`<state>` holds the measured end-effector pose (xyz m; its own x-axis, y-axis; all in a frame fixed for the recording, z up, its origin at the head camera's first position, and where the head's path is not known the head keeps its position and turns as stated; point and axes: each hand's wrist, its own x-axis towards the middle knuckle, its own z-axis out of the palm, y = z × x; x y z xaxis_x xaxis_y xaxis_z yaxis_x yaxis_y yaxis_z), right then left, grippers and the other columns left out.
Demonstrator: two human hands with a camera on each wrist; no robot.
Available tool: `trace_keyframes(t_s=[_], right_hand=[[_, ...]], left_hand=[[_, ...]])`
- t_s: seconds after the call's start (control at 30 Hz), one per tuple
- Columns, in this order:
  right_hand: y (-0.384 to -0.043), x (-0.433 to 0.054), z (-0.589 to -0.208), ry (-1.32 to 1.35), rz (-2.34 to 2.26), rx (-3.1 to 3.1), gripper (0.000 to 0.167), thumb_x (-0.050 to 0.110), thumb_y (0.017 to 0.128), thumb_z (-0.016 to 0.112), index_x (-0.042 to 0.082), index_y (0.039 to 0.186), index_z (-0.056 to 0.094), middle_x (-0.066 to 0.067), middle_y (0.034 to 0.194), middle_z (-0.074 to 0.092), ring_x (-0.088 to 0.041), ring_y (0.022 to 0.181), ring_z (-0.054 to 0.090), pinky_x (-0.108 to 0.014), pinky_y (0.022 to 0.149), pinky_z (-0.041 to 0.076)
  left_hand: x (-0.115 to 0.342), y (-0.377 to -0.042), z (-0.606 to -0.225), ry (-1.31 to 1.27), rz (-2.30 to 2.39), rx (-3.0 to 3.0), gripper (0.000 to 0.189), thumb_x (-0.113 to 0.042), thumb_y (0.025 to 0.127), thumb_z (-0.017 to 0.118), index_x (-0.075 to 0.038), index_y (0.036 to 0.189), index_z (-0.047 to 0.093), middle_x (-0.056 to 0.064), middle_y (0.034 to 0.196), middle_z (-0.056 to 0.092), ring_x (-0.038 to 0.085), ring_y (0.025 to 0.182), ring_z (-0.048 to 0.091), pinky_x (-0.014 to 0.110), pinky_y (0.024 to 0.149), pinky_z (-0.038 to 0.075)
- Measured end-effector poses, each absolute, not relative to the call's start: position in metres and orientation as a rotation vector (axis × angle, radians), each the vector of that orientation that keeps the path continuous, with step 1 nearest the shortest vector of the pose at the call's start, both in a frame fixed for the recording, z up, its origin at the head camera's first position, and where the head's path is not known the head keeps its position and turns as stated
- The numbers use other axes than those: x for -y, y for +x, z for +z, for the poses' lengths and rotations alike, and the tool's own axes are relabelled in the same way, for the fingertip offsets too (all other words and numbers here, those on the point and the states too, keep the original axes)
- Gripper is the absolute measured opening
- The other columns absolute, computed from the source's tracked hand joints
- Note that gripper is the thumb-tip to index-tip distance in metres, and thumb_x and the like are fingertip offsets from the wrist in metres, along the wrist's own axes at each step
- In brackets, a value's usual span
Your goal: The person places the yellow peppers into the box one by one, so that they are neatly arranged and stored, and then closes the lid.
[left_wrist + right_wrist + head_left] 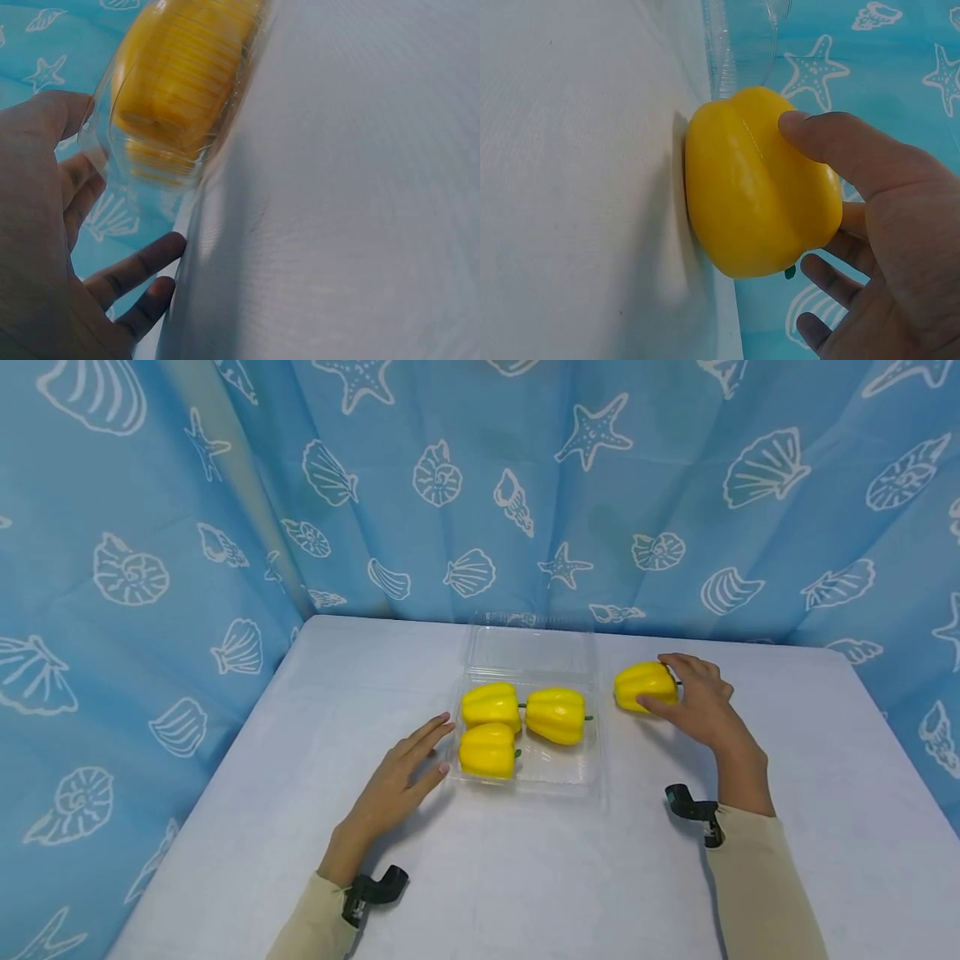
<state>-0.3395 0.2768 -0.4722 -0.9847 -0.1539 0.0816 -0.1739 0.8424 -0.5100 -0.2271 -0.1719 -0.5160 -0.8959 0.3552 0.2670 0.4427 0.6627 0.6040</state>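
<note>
Three yellow bell peppers lie in a clear plastic clamshell container: one at the back left, one at the front left, one on the right. The container's lid is folded back. My left hand is at the container's left side with fingers spread and thumb near or touching its wall; contact is hard to tell. Right of the container, my right hand grips another yellow bell pepper, thumb on one side and fingers mostly hidden behind it. This pepper is at the tabletop.
A white cloth covers the table. Blue curtains with shell and starfish prints hang behind the table and along its left side. A small black camera is strapped to each wrist.
</note>
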Motion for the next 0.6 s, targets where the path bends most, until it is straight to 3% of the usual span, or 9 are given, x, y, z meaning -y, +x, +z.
trace_keyframes(t_s=[0.37, 0.6], right_hand=[[-0.3419, -0.2792, -0.4757, 0.255, 0.874, 2.942, 0.074, 0.030, 0.089, 0.076, 0.002, 0.147, 0.041, -0.027, 0.153, 0.032, -0.049, 0.137, 0.020, -0.067, 0.098, 0.016], [-0.3397, -0.2785, -0.4774, 0.216, 0.864, 2.921, 0.074, 0.033, 0.087, 0.079, 0.002, 0.145, 0.045, -0.027, 0.151, 0.036, -0.049, 0.137, 0.022, -0.069, 0.100, 0.015]], left_hand=[[0.1715, -0.2271, -0.5144, -0.630, -1.039, 2.772, 0.056, -0.044, 0.103, 0.050, -0.033, 0.156, 0.036, -0.018, 0.162, 0.024, 0.014, 0.115, 0.057, 0.053, 0.109, 0.035], [0.1709, -0.2255, -0.5154, -0.628, -1.039, 2.779, 0.056, -0.044, 0.103, 0.050, -0.034, 0.156, 0.035, -0.017, 0.162, 0.023, 0.014, 0.115, 0.056, 0.053, 0.109, 0.035]])
